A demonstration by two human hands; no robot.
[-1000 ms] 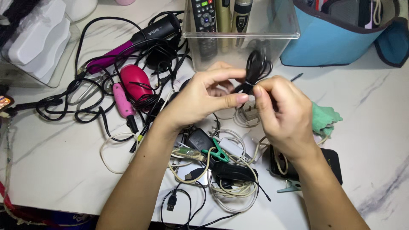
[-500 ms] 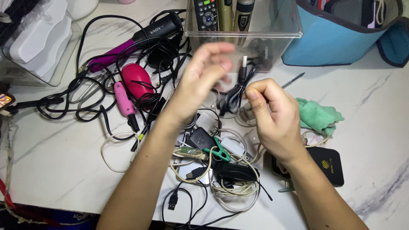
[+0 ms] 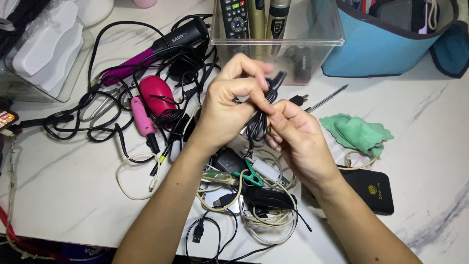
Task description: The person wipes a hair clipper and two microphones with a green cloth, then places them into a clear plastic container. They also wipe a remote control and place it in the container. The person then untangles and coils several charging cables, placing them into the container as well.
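**Fingers pinching a bundled black cable above the cluttered tabletop**

Head view. The fingers (image 3: 254,93) of the left hand (image 3: 229,105) are closed around the upper part of a folded black cable (image 3: 257,126); the thumb and fingertips of the right hand (image 3: 298,139) pinch the same bundle just below. The cable is held in the air between both hands, above the tangle on the white marble-pattern table (image 3: 58,195), its loops hanging down between the palms. A black two-pin plug (image 3: 299,99) shows just behind the right hand.

Judgement on handling: the bundle looks thin, flexible and rubbery, so it will spring open unless the loops are kept even and the pinch stays firm while any wrap is drawn snug.

Surroundings: a glossy pink computer mouse (image 3: 155,95) and a purple-and-black hair styling iron (image 3: 151,51) lie to the left among matte black cords. A clear plastic box (image 3: 288,44) holds a remote control (image 3: 233,17). A crumpled green cloth (image 3: 358,132), soft and woven, lies right; a flat black power bank (image 3: 371,188) sits near the right wrist. A green clip (image 3: 251,175) rests on beige cables below.
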